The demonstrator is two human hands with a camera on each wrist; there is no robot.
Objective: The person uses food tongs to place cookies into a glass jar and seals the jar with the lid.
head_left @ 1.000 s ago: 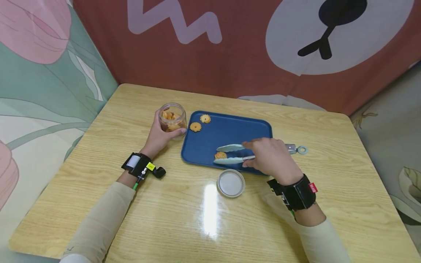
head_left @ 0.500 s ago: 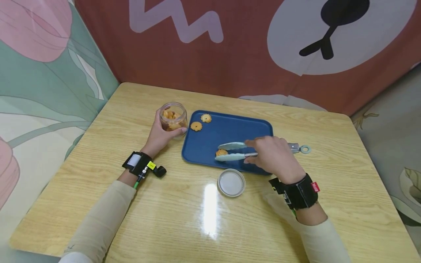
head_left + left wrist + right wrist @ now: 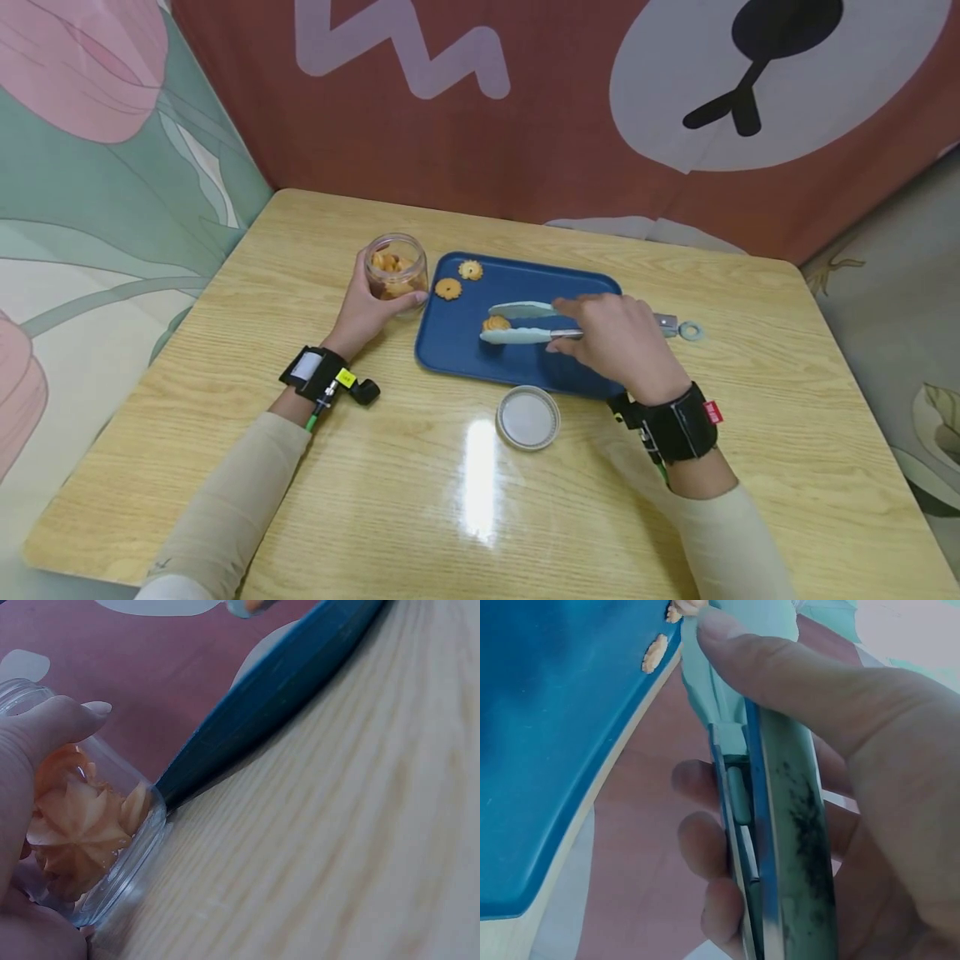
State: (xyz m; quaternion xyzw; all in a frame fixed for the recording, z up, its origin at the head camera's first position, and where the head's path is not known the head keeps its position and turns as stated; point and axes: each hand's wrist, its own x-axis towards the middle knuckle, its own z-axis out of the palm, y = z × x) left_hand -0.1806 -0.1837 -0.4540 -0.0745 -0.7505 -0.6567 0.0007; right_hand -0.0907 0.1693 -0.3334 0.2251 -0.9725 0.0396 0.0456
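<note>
At the tray's left side my left hand (image 3: 363,308) grips a clear jar (image 3: 408,287), thumb across its front. Swirled cookies (image 3: 79,832) show through the jar wall in the left wrist view. My right hand (image 3: 618,342) holds pale blue tongs (image 3: 517,336) by their arms, fingers curled round both sides in the right wrist view. A cookie (image 3: 495,323) is caught between the tong tips, over the blue tray (image 3: 525,371) with a dark shadow beneath. On the tray's far left corner lie two cookies, one round (image 3: 448,288) and one paler (image 3: 470,269).
A round lid (image 3: 528,417) lies on the wooden table (image 3: 375,492) just in front of the tray. Behind the table's back edge rises a red printed wall covering (image 3: 540,150). Each wrist wears a black strap with a small camera.
The tongs and the cookie between their tips have moved from the tray's near edge up toward its middle, slightly left. My left hand and the jar stay in place.
</note>
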